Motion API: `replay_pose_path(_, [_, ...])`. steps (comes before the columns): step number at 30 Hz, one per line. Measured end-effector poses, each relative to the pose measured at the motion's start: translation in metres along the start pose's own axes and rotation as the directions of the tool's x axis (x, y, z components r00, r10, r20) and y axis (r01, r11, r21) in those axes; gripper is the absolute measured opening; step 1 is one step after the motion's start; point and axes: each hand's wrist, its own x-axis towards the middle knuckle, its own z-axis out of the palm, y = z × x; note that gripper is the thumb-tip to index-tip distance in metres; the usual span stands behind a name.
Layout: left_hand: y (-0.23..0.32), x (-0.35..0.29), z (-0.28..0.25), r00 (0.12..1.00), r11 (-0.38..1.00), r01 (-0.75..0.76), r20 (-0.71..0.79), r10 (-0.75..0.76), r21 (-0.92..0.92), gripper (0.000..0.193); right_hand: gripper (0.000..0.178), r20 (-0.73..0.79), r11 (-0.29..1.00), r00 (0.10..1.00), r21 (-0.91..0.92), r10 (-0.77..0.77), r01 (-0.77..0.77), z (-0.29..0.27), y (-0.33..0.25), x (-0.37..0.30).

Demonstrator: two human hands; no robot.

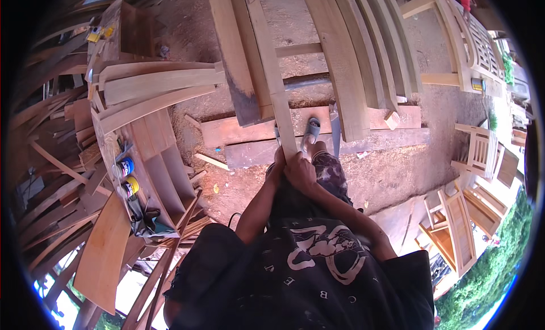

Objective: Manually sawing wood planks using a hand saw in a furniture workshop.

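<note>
A long, narrow wooden board (274, 83) runs away from my body, its near end at my waist. My left hand (278, 159) is closed on the left edge of that end. My right hand (300, 172) grips the same end from the right, fingers curled round it. Just left of the held board lies a wider board (233, 51) with a dark stained end. Over to the right, a broad plank (335, 63) lies beside several narrower boards (377, 51). A crosspiece (298, 49) shows in the gap between the two groups.
Flat planks (255, 128) lie on the dirt floor near my sandaled foot (312, 128). A grey blade-like strip (335, 131) stands close by. To the left are a wooden cabinet (153, 137), cans (125, 168) and heaped scrap wood (57, 142). Wooden furniture (457, 233) stands at right.
</note>
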Motion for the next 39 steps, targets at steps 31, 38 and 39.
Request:
replay_pose_path(31, [0.233,-0.029,0.271,0.704,-0.779,0.097,0.511,0.493,0.619,0.076,0.047,0.026,0.174,0.415,0.883,0.909,-0.436,0.367,0.793,-0.044])
replay_pose_path(38, [0.279,-0.073,0.285,0.646,-0.614,0.088,0.425,0.634,0.784,0.07,0.06,0.452,-0.481,0.514,0.872,0.729,-0.086,0.477,0.777,0.132])
replay_pose_path(39, [0.289,-0.098,0.303,0.62,-0.594,0.074,0.429,0.657,0.801,0.069,0.063,0.444,-0.585,0.607,0.81,0.658,0.042,0.46,0.752,0.165])
